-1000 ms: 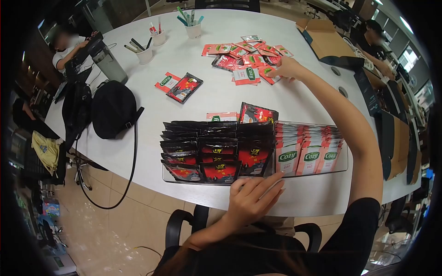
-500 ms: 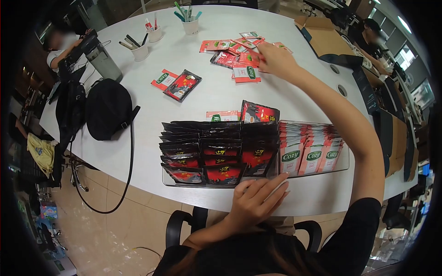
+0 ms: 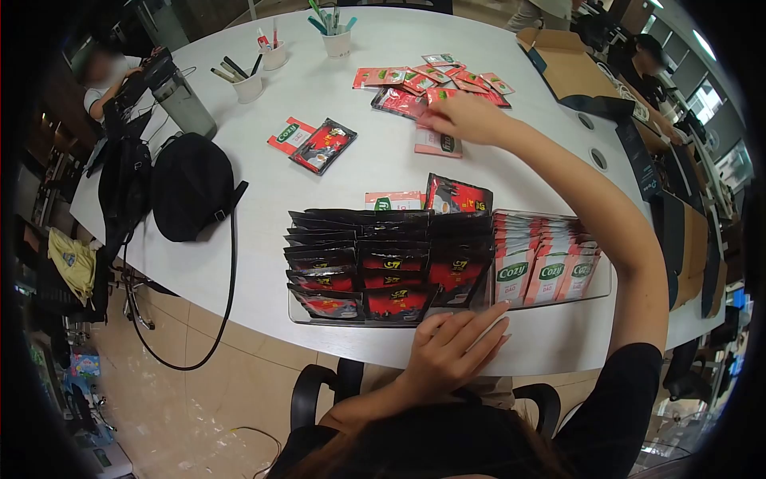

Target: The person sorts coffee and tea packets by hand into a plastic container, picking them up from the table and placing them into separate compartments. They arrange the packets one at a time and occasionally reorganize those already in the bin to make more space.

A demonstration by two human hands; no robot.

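My right hand (image 3: 461, 120) reaches over the loose pile, its fingers closed at the upper edge of a pink-and-white Cozy tea sachet (image 3: 440, 146); its fingertips are slightly blurred. My left hand (image 3: 456, 345) holds nothing, with its fingers stretched out beside the front of the clear tray (image 3: 602, 292). Black-and-red G7 coffee sachets (image 3: 399, 302) stand in rows in the left part of the tray. Cozy tea sachets (image 3: 550, 275) fill rows on the right. Loose pink sachets (image 3: 383, 76) and a dark red sachet (image 3: 395, 102) lie near my right hand.
Behind the tray lie another coffee sachet (image 3: 459, 194) and a Cozy sachet (image 3: 392, 200). A coffee sachet (image 3: 325, 146) overlaps a tea sachet further left. Pen cups (image 3: 336, 44), a bottle (image 3: 187, 108), a black bag (image 3: 191, 188) and cardboard boxes (image 3: 566, 68) surround them. Two people sit nearby.
My right hand has moved left and slightly down from the pile's right side to the Cozy sachet, which has shifted toward me. My left hand keeps its place by the tray.
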